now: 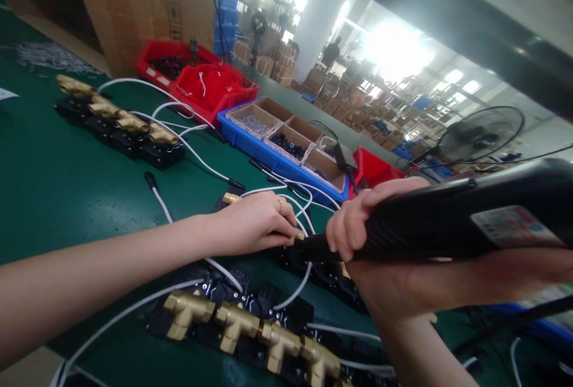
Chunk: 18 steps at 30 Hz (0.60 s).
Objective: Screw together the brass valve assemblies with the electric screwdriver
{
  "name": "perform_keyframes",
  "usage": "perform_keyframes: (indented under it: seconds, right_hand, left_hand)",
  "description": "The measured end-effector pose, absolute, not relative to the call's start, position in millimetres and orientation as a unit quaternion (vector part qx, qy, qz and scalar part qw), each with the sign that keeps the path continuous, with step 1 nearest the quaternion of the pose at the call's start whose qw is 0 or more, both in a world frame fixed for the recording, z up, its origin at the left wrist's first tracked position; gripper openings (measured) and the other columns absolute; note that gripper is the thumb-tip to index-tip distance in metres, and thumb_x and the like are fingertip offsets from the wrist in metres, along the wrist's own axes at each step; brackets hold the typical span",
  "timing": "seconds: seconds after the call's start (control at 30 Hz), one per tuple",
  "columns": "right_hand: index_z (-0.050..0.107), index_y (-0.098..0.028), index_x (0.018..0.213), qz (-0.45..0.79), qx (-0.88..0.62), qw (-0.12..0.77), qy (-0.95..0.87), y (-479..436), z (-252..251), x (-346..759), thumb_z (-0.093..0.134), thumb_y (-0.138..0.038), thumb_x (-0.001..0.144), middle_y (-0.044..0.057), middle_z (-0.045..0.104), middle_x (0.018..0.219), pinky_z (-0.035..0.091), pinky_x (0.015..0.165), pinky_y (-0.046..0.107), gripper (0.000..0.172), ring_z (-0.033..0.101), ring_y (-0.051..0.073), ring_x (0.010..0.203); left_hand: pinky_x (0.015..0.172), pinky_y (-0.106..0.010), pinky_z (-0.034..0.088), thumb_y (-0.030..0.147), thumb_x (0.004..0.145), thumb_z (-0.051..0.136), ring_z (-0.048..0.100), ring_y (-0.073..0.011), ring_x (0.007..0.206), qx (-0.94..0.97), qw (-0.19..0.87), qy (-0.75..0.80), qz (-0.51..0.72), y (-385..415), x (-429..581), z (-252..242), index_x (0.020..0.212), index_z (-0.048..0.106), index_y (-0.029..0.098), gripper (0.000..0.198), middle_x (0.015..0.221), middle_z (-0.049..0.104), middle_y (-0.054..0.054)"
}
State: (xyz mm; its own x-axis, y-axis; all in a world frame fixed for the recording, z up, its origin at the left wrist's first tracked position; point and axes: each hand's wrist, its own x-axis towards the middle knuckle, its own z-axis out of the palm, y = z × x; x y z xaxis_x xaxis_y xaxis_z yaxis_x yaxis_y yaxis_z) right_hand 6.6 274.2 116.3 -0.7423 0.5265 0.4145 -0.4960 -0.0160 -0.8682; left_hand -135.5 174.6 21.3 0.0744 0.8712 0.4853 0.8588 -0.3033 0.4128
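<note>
My right hand point(353, 226) is wrapped round a black electric screwdriver point(430, 220), held nearly level with its nose pointing left. My left hand point(264, 220), wearing a ring, pinches at the screwdriver's tip; whatever lies between thumb and forefinger is too small to make out. Beneath both hands is a row of black housings point(331, 279) with brass fittings, largely hidden. Nearer to me lies another row with brass tee fittings point(233, 321) on black bases. White cables point(304, 279) run among the rows.
A third row of brass-topped units point(120, 124) lies at the left on the green table point(111, 202). Behind stand a blue divided tray point(286, 166) of small hardware, red bins point(215, 88) and a cardboard box point(156, 11). A fan point(478, 133) is at the right.
</note>
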Motion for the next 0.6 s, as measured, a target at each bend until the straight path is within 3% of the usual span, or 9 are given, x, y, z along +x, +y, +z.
perform_keyframes:
  seconds: [0.33, 0.43, 0.5, 0.6]
  right_hand:
    - [0.064, -0.016, 0.067, 0.712, -0.028, 0.351, -0.608, 276.2, 110.4, 5.5, 0.074, -0.077, 0.066, 0.0, 0.055, 0.044, 0.038, 0.034, 0.026, 0.062, 0.049, 0.016, 0.033]
    - [0.064, -0.016, 0.068, 0.709, -0.021, 0.361, -0.606, 276.6, 109.5, 5.0, 0.073, -0.076, 0.067, 0.0, 0.056, 0.045, 0.037, 0.033, 0.025, 0.061, 0.049, 0.017, 0.032]
    - [0.064, -0.016, 0.068, 0.705, -0.022, 0.361, -0.61, 276.5, 108.9, 5.2, 0.073, -0.077, 0.068, 0.0, 0.055, 0.044, 0.037, 0.033, 0.026, 0.062, 0.049, 0.017, 0.032]
    - [0.063, -0.016, 0.07, 0.703, -0.027, 0.356, -0.615, 275.5, 108.5, 6.2, 0.071, -0.078, 0.068, -0.001, 0.054, 0.045, 0.039, 0.035, 0.026, 0.063, 0.049, 0.016, 0.033]
  left_hand:
    - [0.076, -0.033, 0.045, 0.023, 0.092, 0.068, 0.068, -0.0199, 0.089, 0.738, -0.005, 0.595, 0.317, 176.3, -132.3, 22.4, 0.104, 0.077, 0.022, 0.015, 0.103, 0.077, -0.004]
    - [0.091, -0.035, 0.04, 0.022, 0.092, 0.07, 0.069, -0.0176, 0.092, 0.735, 0.025, 0.599, 0.316, 175.5, -133.9, 23.1, 0.099, 0.077, 0.024, 0.01, 0.1, 0.077, -0.002]
    - [0.108, -0.042, 0.029, 0.021, 0.091, 0.071, 0.069, -0.0162, 0.093, 0.733, 0.041, 0.599, 0.318, 174.9, -135.0, 22.6, 0.095, 0.077, 0.026, 0.009, 0.099, 0.077, 0.0]
    - [0.117, -0.047, 0.019, 0.021, 0.092, 0.07, 0.069, -0.0161, 0.096, 0.733, 0.049, 0.594, 0.328, 175.0, -136.0, 20.0, 0.096, 0.076, 0.025, 0.008, 0.099, 0.077, -0.001]
